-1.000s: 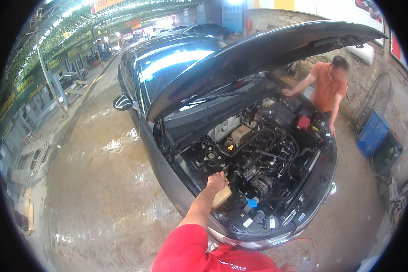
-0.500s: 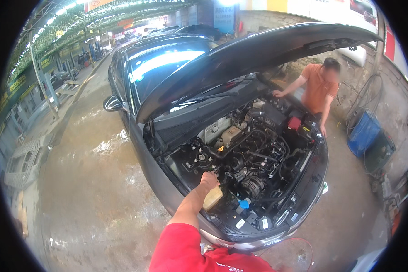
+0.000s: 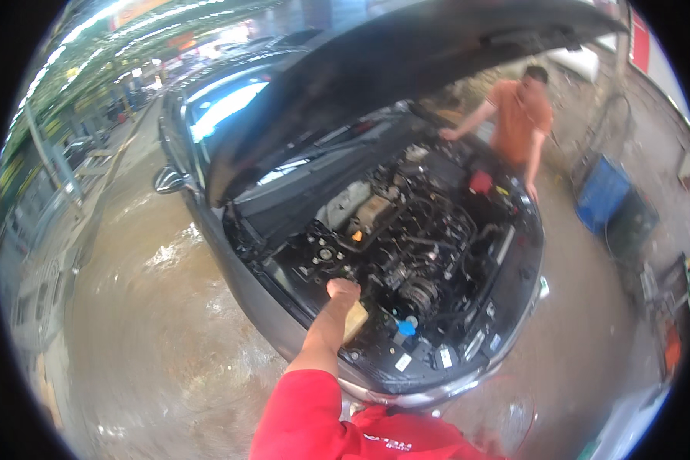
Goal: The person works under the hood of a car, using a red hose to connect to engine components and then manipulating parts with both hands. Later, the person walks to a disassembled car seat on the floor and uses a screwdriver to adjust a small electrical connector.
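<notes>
My left hand point(image 3: 343, 289) reaches into the engine bay at the near left side, its fingers closed beside the upper end of a yellowed plastic reservoir point(image 3: 355, 322). Whatever the fingers grip is hidden beneath the hand. To the right of the reservoir, a blue cap point(image 3: 405, 328) sits low near the front of the bay. Hoses and the engine point(image 3: 420, 291) fill the middle. No right hand can be made out.
The raised hood point(image 3: 406, 69) of the dark car hangs over the bay. Across it, a person in an orange shirt point(image 3: 517, 115) leans with both hands on the car's edge. A blue barrel point(image 3: 602, 195) stands at the right; wet concrete floor point(image 3: 153, 307) lies at the left.
The view has shifted a little, and the car sits slightly further left and higher in it. My left hand stays by the yellowed reservoir, its fingers still closed.
</notes>
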Action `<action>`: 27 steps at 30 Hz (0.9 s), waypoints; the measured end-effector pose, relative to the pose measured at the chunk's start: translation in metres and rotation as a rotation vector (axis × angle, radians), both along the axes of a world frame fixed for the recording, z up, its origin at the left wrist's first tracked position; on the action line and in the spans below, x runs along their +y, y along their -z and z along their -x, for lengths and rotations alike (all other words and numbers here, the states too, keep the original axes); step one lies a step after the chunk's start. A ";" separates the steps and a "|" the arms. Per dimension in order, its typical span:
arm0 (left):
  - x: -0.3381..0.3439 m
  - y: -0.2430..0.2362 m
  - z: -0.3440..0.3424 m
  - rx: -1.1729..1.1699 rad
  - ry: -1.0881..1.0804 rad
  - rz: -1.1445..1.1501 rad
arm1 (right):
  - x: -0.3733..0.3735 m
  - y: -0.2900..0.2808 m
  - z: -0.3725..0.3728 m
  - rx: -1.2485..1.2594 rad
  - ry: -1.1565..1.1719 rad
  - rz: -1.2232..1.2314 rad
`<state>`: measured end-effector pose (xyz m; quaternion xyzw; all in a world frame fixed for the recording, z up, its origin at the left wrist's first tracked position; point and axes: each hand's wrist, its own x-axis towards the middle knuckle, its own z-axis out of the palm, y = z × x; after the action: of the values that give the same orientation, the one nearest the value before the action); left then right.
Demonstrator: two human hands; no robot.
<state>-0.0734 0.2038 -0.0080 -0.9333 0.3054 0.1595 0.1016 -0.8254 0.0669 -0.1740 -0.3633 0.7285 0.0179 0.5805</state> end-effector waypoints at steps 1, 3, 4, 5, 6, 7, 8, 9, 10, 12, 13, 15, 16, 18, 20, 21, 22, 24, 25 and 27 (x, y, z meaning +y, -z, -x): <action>0.002 0.001 0.000 -0.017 -0.031 0.070 | 0.000 0.004 0.007 -0.079 -0.047 -0.003; 0.001 0.004 -0.003 0.013 -0.206 0.108 | 0.002 0.001 0.030 -0.284 -0.014 -0.040; 0.002 0.006 -0.006 0.042 -0.248 0.153 | 0.010 0.009 0.022 -0.129 -0.011 0.006; 0.002 0.007 -0.009 0.085 -0.317 0.173 | 0.009 0.002 0.030 -0.310 0.025 -0.077; 0.001 0.007 -0.008 0.066 -0.367 0.170 | 0.016 -0.002 0.030 -0.306 0.037 -0.056; 0.001 0.006 -0.007 0.062 -0.365 0.185 | 0.020 -0.006 0.026 -0.152 0.076 -0.023; 0.001 0.003 -0.007 0.067 -0.358 0.174 | 0.026 -0.013 0.023 -0.082 0.015 0.010; 0.000 -0.001 -0.005 0.051 -0.339 0.142 | 0.032 -0.021 0.021 0.018 -0.046 0.031; -0.001 -0.007 -0.002 0.028 -0.335 0.125 | 0.034 -0.030 0.017 0.070 -0.058 -0.002; -0.002 -0.021 0.005 0.008 -0.309 0.073 | 0.041 -0.045 0.012 0.094 -0.083 -0.029; -0.003 -0.028 0.008 0.012 -0.290 0.039 | 0.042 -0.050 0.010 0.105 -0.086 -0.010; -0.003 -0.040 0.013 0.043 -0.207 0.013 | 0.043 -0.059 0.004 0.109 -0.059 0.016; -0.001 -0.042 0.016 0.000 -0.154 0.012 | 0.043 -0.062 0.002 0.104 -0.030 0.022; 0.005 -0.044 0.017 -0.005 0.036 0.006 | 0.042 -0.065 -0.004 0.110 -0.012 0.020; 0.010 -0.038 0.016 -0.003 0.161 -0.005 | 0.042 -0.067 -0.010 0.079 -0.003 0.023; 0.012 -0.034 0.014 0.000 0.214 -0.027 | 0.041 -0.067 -0.013 0.084 0.001 0.020; 0.014 -0.029 0.012 0.002 0.206 0.010 | 0.040 -0.067 -0.016 0.063 -0.010 0.025; 0.016 -0.021 0.008 -0.002 0.212 0.027 | 0.039 -0.067 -0.020 0.069 -0.025 0.021; 0.016 -0.017 0.006 0.003 0.210 0.031 | 0.038 -0.068 -0.020 0.026 -0.017 0.027; 0.018 -0.012 0.003 -0.024 0.264 0.042 | 0.037 -0.067 -0.022 0.010 0.004 0.035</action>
<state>-0.0765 0.2218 0.0038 -0.8887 0.4277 0.1269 0.1058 -0.8034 0.1041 -0.1068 -0.3717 0.7324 0.0058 0.5704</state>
